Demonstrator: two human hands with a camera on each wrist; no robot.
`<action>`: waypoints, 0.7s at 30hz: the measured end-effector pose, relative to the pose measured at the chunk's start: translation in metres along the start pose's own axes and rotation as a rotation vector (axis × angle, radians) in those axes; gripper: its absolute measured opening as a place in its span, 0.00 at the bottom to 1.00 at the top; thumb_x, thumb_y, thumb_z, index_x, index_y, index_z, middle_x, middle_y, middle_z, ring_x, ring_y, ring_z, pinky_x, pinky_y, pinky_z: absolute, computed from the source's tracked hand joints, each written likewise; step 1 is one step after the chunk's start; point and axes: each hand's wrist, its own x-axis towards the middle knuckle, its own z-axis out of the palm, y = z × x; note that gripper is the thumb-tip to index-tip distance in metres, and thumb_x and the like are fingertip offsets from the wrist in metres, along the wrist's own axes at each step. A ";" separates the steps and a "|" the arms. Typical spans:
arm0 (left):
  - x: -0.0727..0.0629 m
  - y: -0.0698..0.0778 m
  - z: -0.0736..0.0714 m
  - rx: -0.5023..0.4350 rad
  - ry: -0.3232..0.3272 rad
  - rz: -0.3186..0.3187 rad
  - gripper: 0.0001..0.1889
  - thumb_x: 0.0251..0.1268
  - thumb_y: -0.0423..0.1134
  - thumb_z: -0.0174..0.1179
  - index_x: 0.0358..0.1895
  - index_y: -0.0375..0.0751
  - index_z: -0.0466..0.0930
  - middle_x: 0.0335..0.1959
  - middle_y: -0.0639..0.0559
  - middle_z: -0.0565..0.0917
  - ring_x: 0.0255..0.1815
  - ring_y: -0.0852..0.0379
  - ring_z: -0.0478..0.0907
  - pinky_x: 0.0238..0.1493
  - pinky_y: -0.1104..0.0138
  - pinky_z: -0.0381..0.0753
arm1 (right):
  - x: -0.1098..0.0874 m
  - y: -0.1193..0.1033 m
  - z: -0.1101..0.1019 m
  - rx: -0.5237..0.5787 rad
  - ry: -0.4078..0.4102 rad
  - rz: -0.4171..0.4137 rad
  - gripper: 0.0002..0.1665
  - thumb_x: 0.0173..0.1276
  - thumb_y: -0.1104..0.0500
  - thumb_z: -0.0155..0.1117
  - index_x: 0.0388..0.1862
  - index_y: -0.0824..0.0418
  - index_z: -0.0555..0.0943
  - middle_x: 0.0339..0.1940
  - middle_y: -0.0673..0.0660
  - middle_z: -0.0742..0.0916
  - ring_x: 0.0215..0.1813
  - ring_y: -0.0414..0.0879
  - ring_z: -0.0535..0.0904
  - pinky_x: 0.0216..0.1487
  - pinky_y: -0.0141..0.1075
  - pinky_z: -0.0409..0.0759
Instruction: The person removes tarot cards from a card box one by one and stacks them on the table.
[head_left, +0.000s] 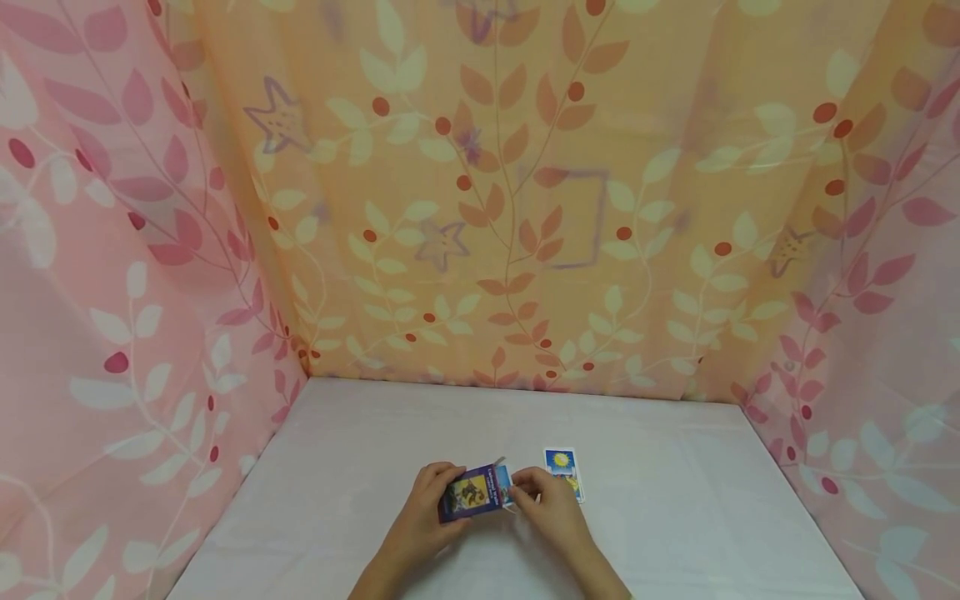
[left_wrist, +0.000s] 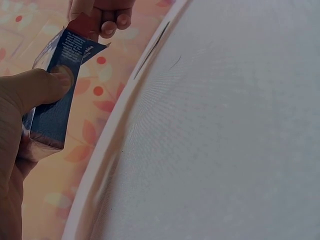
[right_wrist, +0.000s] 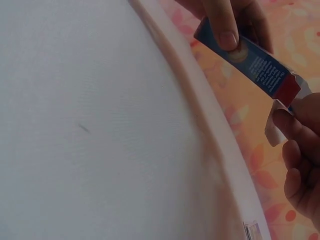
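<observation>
My left hand [head_left: 422, 518] grips a small dark blue card box [head_left: 470, 493] with a yellow picture on its face, held tilted above the white table. In the left wrist view its thumb presses the box's narrow printed side [left_wrist: 60, 107]. A bright blue picture card [head_left: 503, 479] sticks partly out of the box's opened end, beside loose flaps [right_wrist: 274, 131]. My right hand [head_left: 557, 515] pinches at that card with thumb and forefinger, its other fingers curled. Behind the right hand lies another blue card [head_left: 561, 460] with a yellow sun, partly hidden by that hand.
The white cloth-covered table [head_left: 360, 442] spreads around both hands. An orange leaf-patterned curtain [head_left: 495, 208] hangs along its back edge. Pink leaf-patterned curtains stand at the left [head_left: 165, 333] and right sides.
</observation>
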 end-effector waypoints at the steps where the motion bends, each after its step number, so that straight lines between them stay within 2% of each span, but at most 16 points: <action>1: 0.000 0.000 0.000 0.000 0.000 -0.003 0.41 0.47 0.42 0.82 0.68 0.54 0.74 0.64 0.63 0.70 0.65 0.62 0.67 0.65 0.60 0.78 | 0.000 0.000 -0.001 0.002 -0.004 0.011 0.06 0.66 0.56 0.73 0.41 0.53 0.86 0.28 0.41 0.88 0.29 0.34 0.77 0.31 0.29 0.76; 5: 0.000 0.000 0.000 0.001 0.005 -0.008 0.40 0.47 0.42 0.82 0.68 0.52 0.74 0.63 0.62 0.71 0.65 0.63 0.67 0.65 0.60 0.78 | 0.002 -0.001 -0.004 0.022 -0.031 0.073 0.08 0.68 0.53 0.72 0.43 0.52 0.86 0.30 0.42 0.88 0.30 0.36 0.78 0.33 0.29 0.77; 9: 0.001 0.000 0.000 0.005 0.021 0.001 0.41 0.47 0.43 0.82 0.68 0.51 0.74 0.63 0.62 0.71 0.64 0.63 0.67 0.64 0.61 0.78 | 0.003 -0.003 -0.007 0.041 -0.041 0.101 0.08 0.69 0.53 0.71 0.44 0.54 0.86 0.30 0.43 0.89 0.32 0.38 0.79 0.33 0.30 0.78; 14: 0.001 -0.002 0.001 0.008 0.043 0.028 0.42 0.46 0.42 0.83 0.69 0.50 0.74 0.64 0.60 0.70 0.64 0.61 0.68 0.63 0.61 0.78 | 0.004 -0.004 -0.012 0.069 -0.018 0.103 0.07 0.69 0.54 0.71 0.44 0.54 0.86 0.31 0.44 0.89 0.32 0.39 0.80 0.33 0.30 0.78; 21: 0.000 -0.003 0.001 0.002 0.052 0.028 0.43 0.45 0.40 0.83 0.69 0.51 0.74 0.64 0.60 0.70 0.64 0.61 0.68 0.64 0.63 0.78 | 0.004 -0.003 -0.017 0.072 0.024 0.069 0.06 0.68 0.57 0.72 0.43 0.51 0.86 0.29 0.43 0.88 0.30 0.37 0.79 0.32 0.29 0.76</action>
